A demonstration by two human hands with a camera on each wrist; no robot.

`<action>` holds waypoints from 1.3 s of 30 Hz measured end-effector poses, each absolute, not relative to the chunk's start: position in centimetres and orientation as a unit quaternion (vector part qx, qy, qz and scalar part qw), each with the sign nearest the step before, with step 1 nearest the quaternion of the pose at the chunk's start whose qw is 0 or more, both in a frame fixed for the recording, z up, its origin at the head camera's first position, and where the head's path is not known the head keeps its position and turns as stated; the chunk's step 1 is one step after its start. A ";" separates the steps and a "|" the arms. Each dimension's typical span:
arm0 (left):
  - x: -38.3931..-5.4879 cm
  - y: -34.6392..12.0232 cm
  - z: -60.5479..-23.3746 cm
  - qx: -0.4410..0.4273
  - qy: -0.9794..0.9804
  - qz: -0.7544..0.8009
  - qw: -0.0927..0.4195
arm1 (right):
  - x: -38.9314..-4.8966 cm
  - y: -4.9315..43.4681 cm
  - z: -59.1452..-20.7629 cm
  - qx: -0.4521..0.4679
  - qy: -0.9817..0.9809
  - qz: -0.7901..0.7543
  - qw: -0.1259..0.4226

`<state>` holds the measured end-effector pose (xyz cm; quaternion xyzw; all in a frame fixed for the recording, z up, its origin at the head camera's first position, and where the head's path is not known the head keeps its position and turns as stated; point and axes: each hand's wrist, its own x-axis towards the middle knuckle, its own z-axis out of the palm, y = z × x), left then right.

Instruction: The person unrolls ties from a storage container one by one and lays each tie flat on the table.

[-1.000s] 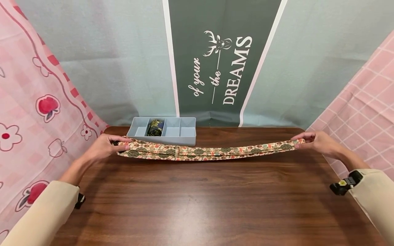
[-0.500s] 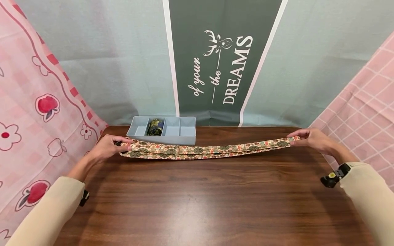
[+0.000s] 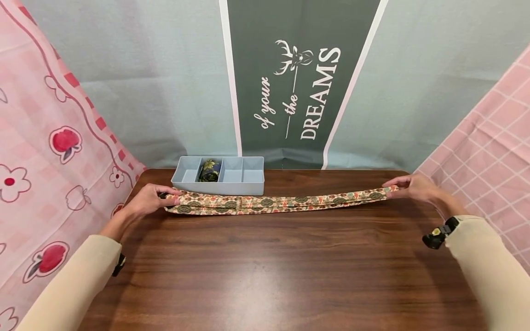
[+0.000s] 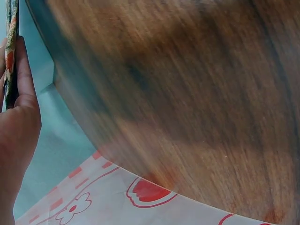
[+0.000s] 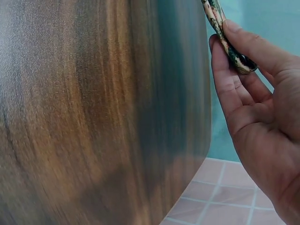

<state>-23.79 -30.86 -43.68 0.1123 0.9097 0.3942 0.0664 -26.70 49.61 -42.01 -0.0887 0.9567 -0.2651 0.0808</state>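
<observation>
Reads “of your”, “the” and “DREAMS” in white letters (image 3: 319,94), running sideways from bottom to top, on the dark grey-green panel (image 3: 302,82) of the backdrop curtain (image 3: 414,92).

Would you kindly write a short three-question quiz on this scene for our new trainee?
1. True or false: the left hand and the right hand each grip one end of a long, cream, red-and-green patterned fabric strip.
2. Fill in: the light-blue, rectangular plastic tray has ____ compartments.
3. Counting from the left of the head view, which compartment holds the rolled dark-blue fabric with yellow leaves: (a) first, (b) second, (c) fourth?

Key: 1. True. 2. Four. 3. (b).
</observation>
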 end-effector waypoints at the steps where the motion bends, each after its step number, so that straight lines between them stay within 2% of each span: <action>1: -23.8 -30.8 -43.8 0.115 0.909 0.395 0.065 | -26.8 49.7 -42.2 -0.086 0.956 -0.269 0.084; 8: -24.2 -30.9 -45.1 0.117 0.911 0.391 0.059 | -27.0 50.1 -43.9 -0.086 0.928 -0.346 0.110; 23: -24.2 -31.1 -46.1 0.106 0.926 0.359 0.037 | -27.0 50.2 -45.4 -0.074 0.936 -0.332 0.084; 33: -24.0 -31.2 -46.1 0.126 0.933 0.335 0.035 | -26.9 49.4 -46.0 -0.080 0.936 -0.333 0.073; 39: -24.0 -31.3 -46.2 0.143 0.936 0.320 0.014 | -26.8 49.4 -45.9 -0.077 0.937 -0.334 0.069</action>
